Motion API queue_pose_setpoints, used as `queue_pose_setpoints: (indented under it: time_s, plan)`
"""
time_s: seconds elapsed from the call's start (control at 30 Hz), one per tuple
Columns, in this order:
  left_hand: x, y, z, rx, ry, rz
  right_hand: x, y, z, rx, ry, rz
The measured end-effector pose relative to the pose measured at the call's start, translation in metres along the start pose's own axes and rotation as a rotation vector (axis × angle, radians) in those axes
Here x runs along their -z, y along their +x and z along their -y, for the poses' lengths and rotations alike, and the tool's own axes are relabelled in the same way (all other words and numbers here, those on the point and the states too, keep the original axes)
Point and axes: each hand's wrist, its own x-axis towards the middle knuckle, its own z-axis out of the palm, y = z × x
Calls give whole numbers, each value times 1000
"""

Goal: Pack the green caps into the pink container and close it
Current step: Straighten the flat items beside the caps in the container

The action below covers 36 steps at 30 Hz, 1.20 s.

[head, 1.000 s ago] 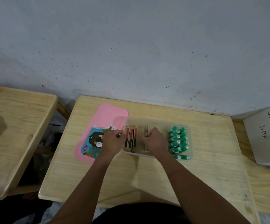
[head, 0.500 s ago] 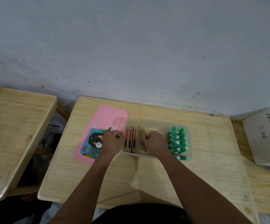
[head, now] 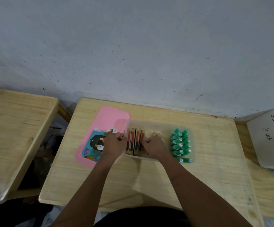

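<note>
Hands first: the left hand point(head: 115, 144) sits at the container's point(head: 149, 124) left wall with fingers curled. Honestly can't tell if it's actually pinching the rim or just resting there, since the knuckles cover that spot. The right hand point(head: 154, 147) is inside the container, near its middle, with its fingers curled onto the nearest of the slim boxes point(head: 133, 141). Those are brown cartons with a red stripe, standing on edge in a row at the container's left end. Whatever is under the right palm is hidden, and a couple of plain box tops poke out just behind it.

The green caps point(head: 180, 143) are at the container's right end, lying in two tight rows behind its cloudy translucent wall, with one lying crosswise at the near edge. They have tiny coloured stickers on their tips, too small to read.

The pink lid point(head: 106, 120) lies flat just left of the container, on the desk point(head: 149, 181). Its picture sticker is partly covered by the left hand, and the wording on it is too blurry to make out.

Well right of the container there's a white box point(head: 267, 138), cut off by the frame, with "JS006" handwritten on it twice.
</note>
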Motion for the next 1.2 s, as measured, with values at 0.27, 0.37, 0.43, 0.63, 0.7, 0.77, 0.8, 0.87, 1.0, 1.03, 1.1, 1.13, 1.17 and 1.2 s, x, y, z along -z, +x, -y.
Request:
queue_pose_setpoints:
  time_s: [0.27, 0.37, 0.43, 0.63, 0.7, 0.77, 0.8, 0.87, 1.0, 1.03, 1.1, 1.13, 1.17, 1.2]
  plan:
    - [0, 1, 0, -12, 17, 1, 0, -3, 6, 81, 64, 35]
    - [1, 1, -2, -20, 24, 2, 2, -2, 2, 77, 173, 34]
    - [1, 1, -3, -15, 26, -1, -1, -2, 2, 110, 158, 22]
    - [-1, 1, 0, -13, 28, -5, -6, 0, 7, 80, 169, 18]
    - [-1, 2, 0, -20, 35, -2, -7, 0, 6, 74, 161, 8]
    - [-1, 2, 0, -19, 34, -5, -6, -1, 6, 88, 131, -3]
    - [-1, 2, 1, -18, 35, -8, -6, -2, 6, 102, 114, -2]
    - [-1, 2, 1, -20, 33, -11, -2, -5, 7, 120, 65, 7]
    - [-2, 3, 2, -15, 19, -4, 16, -15, 0, 128, -103, -163]
    - [-2, 3, 2, -18, 17, -5, 21, -17, -3, 135, -187, -255]
    - [-2, 3, 2, -23, 17, -7, 31, -21, -10, 133, -329, -376]
    - [-2, 3, 2, -28, 22, -5, 33, -22, -12, 125, -397, -378]
    - [-2, 3, 2, -33, 24, -4, 33, -22, -14, 118, -463, -355]
    - [-2, 2, 2, -36, 22, -3, 32, -22, -15, 113, -517, -325]
